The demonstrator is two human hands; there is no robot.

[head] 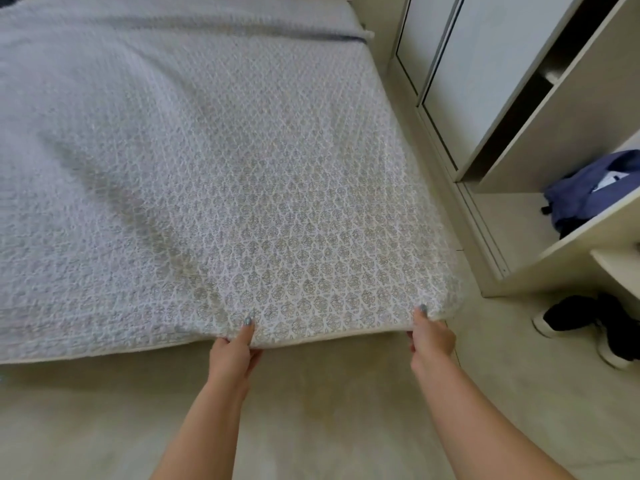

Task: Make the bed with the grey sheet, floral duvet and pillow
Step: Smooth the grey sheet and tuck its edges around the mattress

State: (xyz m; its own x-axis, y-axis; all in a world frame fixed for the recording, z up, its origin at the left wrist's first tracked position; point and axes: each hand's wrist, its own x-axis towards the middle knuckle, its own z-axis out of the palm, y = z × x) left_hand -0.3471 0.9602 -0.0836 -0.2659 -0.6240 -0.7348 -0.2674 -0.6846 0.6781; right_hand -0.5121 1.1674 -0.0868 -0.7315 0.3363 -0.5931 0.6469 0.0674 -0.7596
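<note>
The floral duvet [214, 174] lies spread over the bed, with the left hand [233, 353] and right hand [431, 337] each pinching its near edge. An uneven pull could drag it crooked or off toward the floor [311, 410].

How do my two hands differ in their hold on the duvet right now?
The left hand pinches the duvet along its near edge, in from the corner; the right hand pinches it at the near right corner. The left hand's fingers partly show below the edge; the right hand's are mostly hidden. Both have the thumb on top.
</note>
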